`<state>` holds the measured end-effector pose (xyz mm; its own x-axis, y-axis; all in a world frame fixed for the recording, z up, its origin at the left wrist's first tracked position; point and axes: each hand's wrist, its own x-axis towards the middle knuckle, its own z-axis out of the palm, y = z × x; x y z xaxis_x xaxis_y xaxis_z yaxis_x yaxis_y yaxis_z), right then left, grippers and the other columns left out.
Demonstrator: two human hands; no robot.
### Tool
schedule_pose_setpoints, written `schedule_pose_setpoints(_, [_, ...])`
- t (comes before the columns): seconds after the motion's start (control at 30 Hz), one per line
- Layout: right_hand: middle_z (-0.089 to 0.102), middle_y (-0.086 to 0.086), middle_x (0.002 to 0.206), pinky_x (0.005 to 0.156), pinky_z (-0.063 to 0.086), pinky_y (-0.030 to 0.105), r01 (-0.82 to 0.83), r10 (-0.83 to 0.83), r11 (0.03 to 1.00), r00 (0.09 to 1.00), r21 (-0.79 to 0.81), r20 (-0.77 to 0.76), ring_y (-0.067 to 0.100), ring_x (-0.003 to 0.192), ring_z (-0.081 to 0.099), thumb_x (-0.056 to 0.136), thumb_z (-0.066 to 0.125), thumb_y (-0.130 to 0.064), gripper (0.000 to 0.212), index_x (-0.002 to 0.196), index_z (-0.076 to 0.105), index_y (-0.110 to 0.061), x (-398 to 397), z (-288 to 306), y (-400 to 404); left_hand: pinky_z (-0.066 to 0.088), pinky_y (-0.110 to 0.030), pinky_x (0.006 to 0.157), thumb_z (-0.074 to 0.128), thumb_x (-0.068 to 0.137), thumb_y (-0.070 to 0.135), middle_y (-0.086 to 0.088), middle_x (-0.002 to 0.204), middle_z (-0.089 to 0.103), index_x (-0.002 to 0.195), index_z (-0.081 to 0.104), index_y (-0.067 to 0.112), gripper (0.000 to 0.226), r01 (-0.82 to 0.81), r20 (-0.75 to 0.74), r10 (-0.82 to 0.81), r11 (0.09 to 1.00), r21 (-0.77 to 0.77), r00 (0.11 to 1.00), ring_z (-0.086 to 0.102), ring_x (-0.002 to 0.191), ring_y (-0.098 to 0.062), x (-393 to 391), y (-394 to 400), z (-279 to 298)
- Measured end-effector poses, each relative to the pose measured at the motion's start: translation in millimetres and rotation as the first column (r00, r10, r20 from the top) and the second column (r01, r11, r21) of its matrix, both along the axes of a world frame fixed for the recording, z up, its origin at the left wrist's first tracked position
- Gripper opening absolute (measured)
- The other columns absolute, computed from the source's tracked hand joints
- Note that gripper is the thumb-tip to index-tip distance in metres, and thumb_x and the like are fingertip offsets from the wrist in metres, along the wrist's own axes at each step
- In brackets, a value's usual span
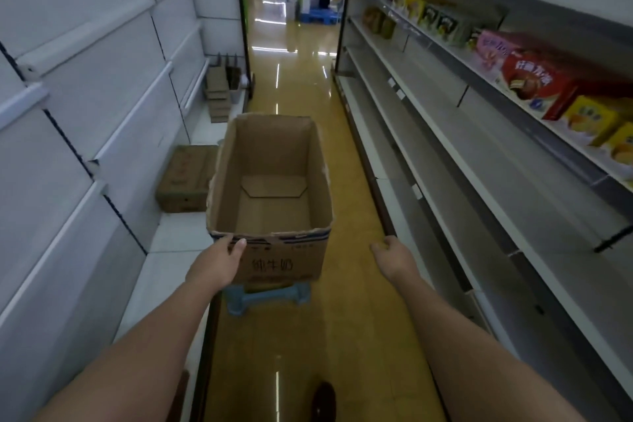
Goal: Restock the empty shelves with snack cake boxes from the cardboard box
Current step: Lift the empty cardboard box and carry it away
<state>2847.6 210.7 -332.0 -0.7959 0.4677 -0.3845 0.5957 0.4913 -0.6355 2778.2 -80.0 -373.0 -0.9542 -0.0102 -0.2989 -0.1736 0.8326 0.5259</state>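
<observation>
Holding the near rim of the cardboard box (270, 181), the left hand (219, 262) has its thumb on the top edge and the other fingers seem to curl over the rim, so it grips the cardboard. The right hand (394, 255) hangs free beside the box, near the edge of the low shelf (445, 202), with the fingers loosely curled and holding nothing.

The box stands open on a small blue stool (270, 296) in the aisle, and inside I see only a loose cardboard sheet on the bottom; no snack cake boxes show in it. So the step, as I judge it, is to move or take away this box. To do it well, the right hand should take the opposite side of the rim, because one hand on thin cardboard can bend it or tip the box from the stool.

Farther on the right, snack cake boxes (537, 86) already stand on the upper shelf, while the shelves under it are bare. A closed carton (185, 178) lies on the left floor.
</observation>
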Motion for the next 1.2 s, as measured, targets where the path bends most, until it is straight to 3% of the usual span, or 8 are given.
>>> schedule_pose_setpoints(0.2, [0.040, 0.012, 0.147, 0.105, 0.035, 0.035, -0.081, 0.081, 0.997, 0.996, -0.003, 0.028, 0.029, 0.132, 0.041, 0.100, 0.041, -0.037, 0.057, 0.148, 0.031, -0.007, -108.1, -8.1, 12.5, 0.040, -0.044, 0.104, 0.027, 0.098, 0.055, -0.010, 0.143, 0.048, 0.145, 0.040, 0.017, 0.062, -0.108, 0.003, 0.108, 0.994, 0.014, 0.994, 0.046, 0.129, -0.030, -74.9, -4.0, -11.7])
schedule_pose_setpoints(0.43, [0.041, 0.013, 0.146, 0.104, 0.037, 0.036, -0.154, 0.155, 0.988, 0.984, -0.024, 0.090, 0.030, 0.131, 0.042, 0.099, 0.043, -0.040, 0.059, 0.146, 0.032, -0.007, -209.1, -26.1, 17.6, 0.051, -0.038, 0.084, 0.033, 0.101, 0.044, -0.011, 0.120, 0.061, 0.132, 0.050, 0.015, 0.046, -0.186, -0.051, 0.184, 0.982, -0.044, 0.982, 0.060, 0.105, -0.031, -148.2, 9.1, -15.2])
schedule_pose_setpoints(0.5, [0.044, 0.014, 0.144, 0.102, 0.038, 0.036, -0.170, 0.169, 0.986, 0.977, -0.003, 0.129, 0.031, 0.129, 0.044, 0.099, 0.045, -0.037, 0.057, 0.145, 0.032, -0.006, -231.4, -37.7, 19.0, 0.052, -0.040, 0.085, 0.043, 0.099, 0.040, -0.011, 0.122, 0.061, 0.134, 0.048, 0.016, 0.043, -0.213, -0.032, 0.211, 0.976, -0.037, 0.977, 0.060, 0.107, -0.030, -167.4, 6.8, -22.5])
schedule_pose_setpoints(0.63, [0.047, 0.015, 0.140, 0.099, 0.041, 0.036, -0.215, 0.207, 0.976, 0.958, 0.023, 0.198, 0.031, 0.125, 0.048, 0.098, 0.048, -0.033, 0.055, 0.142, 0.034, -0.004, -269.8, -58.6, 15.8, 0.049, -0.047, 0.094, 0.067, 0.087, 0.022, -0.012, 0.137, 0.050, 0.144, 0.033, 0.015, 0.067, -0.218, 0.033, 0.220, 0.974, -0.064, 0.975, 0.054, 0.119, -0.033, -206.8, -5.9, -38.2])
schedule_pose_setpoints(0.8, [0.048, 0.015, 0.138, 0.098, 0.042, 0.039, -0.238, 0.195, 0.965, 0.933, 0.110, 0.303, 0.030, 0.124, 0.049, 0.099, 0.044, -0.037, 0.056, 0.143, 0.031, -0.007, -310.3, -79.9, 13.4, 0.046, -0.048, 0.100, 0.067, 0.088, 0.027, -0.013, 0.150, 0.036, 0.151, 0.018, 0.015, 0.081, -0.193, 0.102, 0.204, 0.976, -0.105, 0.974, 0.045, 0.129, -0.034, -270.9, -23.3, -61.3])
schedule_pose_setpoints(0.97, [0.052, 0.014, 0.131, 0.084, 0.044, 0.033, -0.236, 0.152, 0.953, 0.916, 0.192, 0.370, 0.028, 0.118, 0.054, 0.099, 0.041, -0.044, 0.053, 0.140, 0.033, -0.011, -346.7, -99.6, 4.1, 0.047, -0.046, 0.095, 0.062, 0.090, 0.033, -0.015, 0.143, 0.046, 0.148, 0.028, 0.012, 0.070, -0.183, 0.186, 0.191, 0.981, -0.059, 0.964, 0.050, 0.123, -0.036, -324.7, -32.7, -83.6])
schedule_pose_setpoints(1.07, [0.054, 0.014, 0.130, 0.090, 0.047, 0.038, -0.199, 0.121, 0.963, 0.921, 0.181, 0.371, 0.029, 0.118, 0.054, 0.098, 0.045, -0.042, 0.052, 0.137, 0.037, -0.009, -363.6, -110.5, -2.4, 0.050, -0.038, 0.081, 0.061, 0.090, 0.021, -0.016, 0.126, 0.058, 0.137, 0.044, 0.007, 0.052, -0.193, 0.248, 0.187, 0.981, 0.002, 0.951, 0.057, 0.101, -0.030, -344.3, -40.5, -96.8])
schedule_pose_setpoints(1.2, [0.058, 0.013, 0.121, 0.086, 0.046, 0.033, -0.097, 0.018, 0.974, 0.933, 0.204, 0.359, 0.025, 0.109, 0.057, 0.099, 0.047, -0.029, 0.037, 0.129, 0.048, -0.006, -377.4, -123.4, -9.3, 0.051, -0.039, 0.080, 0.056, 0.089, 0.009, -0.017, 0.111, 0.061, 0.124, 0.054, 0.004, 0.035, -0.228, 0.291, 0.213, 0.974, 0.017, 0.933, 0.059, 0.098, -0.032, -348.2, -28.4, -109.6])
